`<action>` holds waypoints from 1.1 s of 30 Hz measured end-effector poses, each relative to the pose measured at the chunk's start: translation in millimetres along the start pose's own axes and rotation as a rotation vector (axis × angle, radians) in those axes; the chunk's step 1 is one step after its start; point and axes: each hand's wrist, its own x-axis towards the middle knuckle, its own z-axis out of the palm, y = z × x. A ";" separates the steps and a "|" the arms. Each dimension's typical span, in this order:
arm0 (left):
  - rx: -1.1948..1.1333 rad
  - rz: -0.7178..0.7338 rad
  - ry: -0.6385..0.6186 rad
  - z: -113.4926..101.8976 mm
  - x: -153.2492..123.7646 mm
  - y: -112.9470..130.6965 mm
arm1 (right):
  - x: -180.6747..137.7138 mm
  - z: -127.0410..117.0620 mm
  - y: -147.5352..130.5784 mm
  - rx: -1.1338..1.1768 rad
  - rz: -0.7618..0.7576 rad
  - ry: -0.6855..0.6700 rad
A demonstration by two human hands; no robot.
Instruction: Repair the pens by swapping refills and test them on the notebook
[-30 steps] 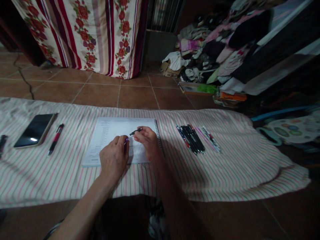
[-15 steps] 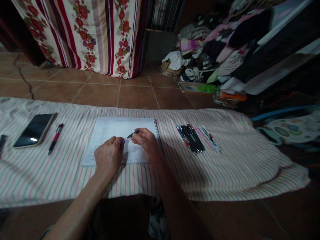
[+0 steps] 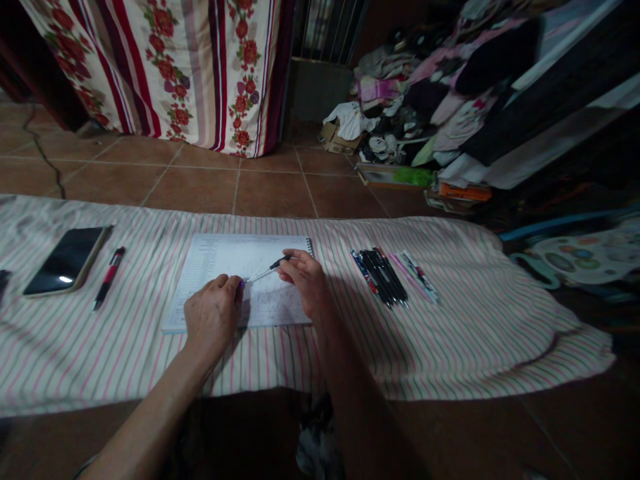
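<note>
As both hands hover low over a spiral notebook [image 3: 270,310], a slim pen [image 3: 263,271] spans the gap between them, its long axis slanting from upper right down to lower left. Its dark end sits at the right hand [image 3: 305,283], its pale barrel at the left hand [image 3: 213,317]. The right hand is nearer the dark grip, with fingers [image 3: 289,261] curled and pinching it against the thumb. The left hand is nearer the pale tip, knuckles up, its fingertips [image 3: 233,283] pressed together on a small purple piece [image 3: 241,284] at the end of the barrel. Whether that piece belongs to the pen, I cannot tell. The pen is held just above the page, and no contact with the paper shows.

Both hands are over the notebook, which lies on a pink-and-green striped cloth [image 3: 150,353]. To the left of it are a smartphone [image 3: 65,261] and a red-and-black pen [image 3: 109,278]. To the right, a bundle of pens [image 3: 379,279] lies side by side. Beyond the cloth are brown floor tiles [image 3: 195,190] and a heap of clothes [image 3: 415,87].
</note>
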 end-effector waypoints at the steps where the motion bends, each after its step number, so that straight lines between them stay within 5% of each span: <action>1: 0.002 -0.001 -0.003 -0.2 0.1 -0.1 | 1.5 -1.8 -0.3 0.003 -0.003 0.019; 7: -0.002 -0.007 -0.008 -0.1 0.9 1.0 | 10.7 -17.2 1.0 -0.071 -0.048 0.088; 18: 0.002 0.120 0.069 8.0 -0.2 1.3 | 17.8 -41.7 7.3 -0.596 -0.237 0.163; 33: -0.032 0.206 0.081 16.6 2.1 9.1 | 3.9 -45.9 -8.6 -0.908 -0.274 -0.038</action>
